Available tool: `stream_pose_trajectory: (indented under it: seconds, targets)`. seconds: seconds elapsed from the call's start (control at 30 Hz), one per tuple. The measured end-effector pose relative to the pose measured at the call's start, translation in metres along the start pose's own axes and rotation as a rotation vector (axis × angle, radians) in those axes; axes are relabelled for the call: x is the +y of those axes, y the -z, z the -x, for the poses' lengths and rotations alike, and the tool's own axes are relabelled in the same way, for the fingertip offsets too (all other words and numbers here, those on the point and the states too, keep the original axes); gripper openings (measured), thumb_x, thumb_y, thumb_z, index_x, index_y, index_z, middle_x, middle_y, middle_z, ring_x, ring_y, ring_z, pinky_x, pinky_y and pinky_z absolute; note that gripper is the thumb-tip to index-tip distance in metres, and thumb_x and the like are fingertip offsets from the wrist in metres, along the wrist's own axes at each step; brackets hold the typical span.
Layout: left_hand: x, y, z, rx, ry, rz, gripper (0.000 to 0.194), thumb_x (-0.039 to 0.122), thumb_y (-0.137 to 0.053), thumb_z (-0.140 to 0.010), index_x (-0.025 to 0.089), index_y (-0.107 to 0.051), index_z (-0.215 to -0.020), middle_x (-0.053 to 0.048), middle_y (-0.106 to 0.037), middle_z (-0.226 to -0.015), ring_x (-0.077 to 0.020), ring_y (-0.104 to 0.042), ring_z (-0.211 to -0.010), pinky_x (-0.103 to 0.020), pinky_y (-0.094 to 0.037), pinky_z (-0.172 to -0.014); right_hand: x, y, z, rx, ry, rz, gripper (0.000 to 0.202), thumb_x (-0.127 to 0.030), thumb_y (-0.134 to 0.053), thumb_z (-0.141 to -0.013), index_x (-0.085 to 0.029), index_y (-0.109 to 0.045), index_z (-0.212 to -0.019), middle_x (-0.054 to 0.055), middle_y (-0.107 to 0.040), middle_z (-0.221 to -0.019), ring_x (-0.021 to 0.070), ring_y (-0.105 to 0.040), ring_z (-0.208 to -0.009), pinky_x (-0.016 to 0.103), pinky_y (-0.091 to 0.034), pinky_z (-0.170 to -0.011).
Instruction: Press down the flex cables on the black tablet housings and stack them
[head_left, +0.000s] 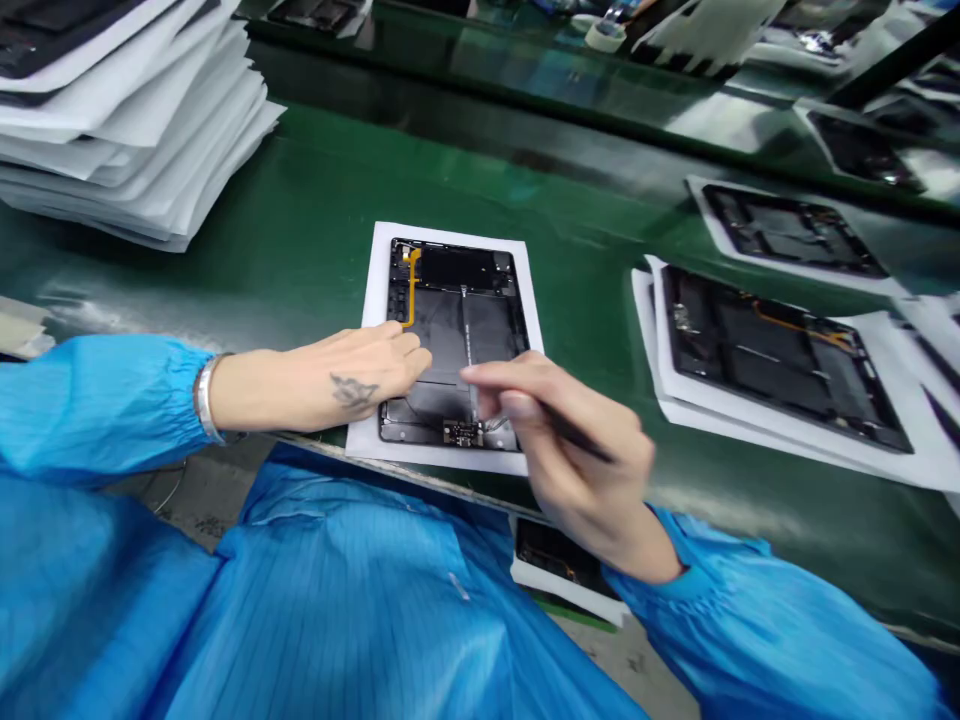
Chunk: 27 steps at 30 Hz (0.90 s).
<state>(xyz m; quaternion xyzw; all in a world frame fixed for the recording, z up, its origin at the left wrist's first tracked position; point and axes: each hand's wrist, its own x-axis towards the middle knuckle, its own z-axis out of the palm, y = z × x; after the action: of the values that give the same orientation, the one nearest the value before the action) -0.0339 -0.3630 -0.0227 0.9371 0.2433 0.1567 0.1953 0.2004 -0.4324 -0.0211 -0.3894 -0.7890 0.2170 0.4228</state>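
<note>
An opened tablet (439, 350) lies on a white sheet (532, 300) at the bench's front edge, its dark inside facing up. An orange flex cable (412, 285) runs down its left side, and a small circuit board (462, 433) sits at its near end. My left hand (375, 368) rests on the tablet's left side with fingers curled; whatever is under the fingertips is hidden. Over the near right part, my right hand (577, 440) is closed around dark tweezers (581, 432), the tips close to the small board.
Paper sheets (142, 130) interleaved with dark tablet parts form a tall stack at left. More opened tablets (780, 355) lie on paper at right. Behind runs a raised dark ledge (525, 120). Below the bench edge, another tablet (555, 552) shows on white paper.
</note>
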Motion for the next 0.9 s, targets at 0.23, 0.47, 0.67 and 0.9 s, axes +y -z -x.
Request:
stream_pose_trajectory:
  seconds: [0.23,0.47,0.67,0.9]
  targets:
    - [0.011,-0.025,0.014,0.124,0.312,0.485,0.005,0.018,-0.055,-0.096,0.021,-0.052,-0.096,0.005,-0.058,-0.082,-0.0081,-0.057,-0.067,-0.019,-0.043,-0.061,0.024,-0.027,-0.011,-0.361,0.100,0.248,0.015,-0.012,-0.048,-0.096,-0.018,-0.061,-0.092,0.006,-0.061,-0.086,0.0191,-0.050,-0.078,0.033,-0.042,-0.069]
    - [0.020,-0.037,0.036,0.379,0.372,0.392,0.012,0.020,-0.061,-0.097,0.020,-0.062,-0.108,0.002,-0.068,-0.091,-0.0093,-0.064,-0.080,-0.020,-0.051,-0.074,0.025,-0.039,-0.004,-0.301,0.169,0.143,0.017,-0.009,-0.052,-0.095,-0.018,-0.059,-0.084,0.003,-0.060,-0.078,0.0161,-0.044,-0.071,0.032,-0.034,-0.065]
    - [0.024,-0.038,0.037,0.449,0.290,0.285,0.005,0.020,-0.063,-0.097,0.018,-0.068,-0.095,-0.002,-0.070,-0.090,-0.0118,-0.066,-0.081,-0.022,-0.050,-0.073,0.024,-0.036,-0.006,-0.287,0.102,0.080,0.018,-0.008,-0.052,-0.095,-0.018,-0.061,-0.083,0.003,-0.065,-0.078,0.0154,-0.047,-0.070,0.033,-0.037,-0.066]
    - [0.027,-0.035,0.031,0.384,0.303,0.336,0.008,0.018,-0.063,-0.095,0.018,-0.068,-0.089,0.000,-0.068,-0.083,-0.0113,-0.063,-0.073,-0.023,-0.048,-0.067,0.023,-0.038,-0.005,-0.243,0.143,0.145,0.017,-0.011,-0.052,-0.095,-0.018,-0.063,-0.084,0.003,-0.061,-0.075,0.0164,-0.047,-0.069,0.033,-0.038,-0.065]
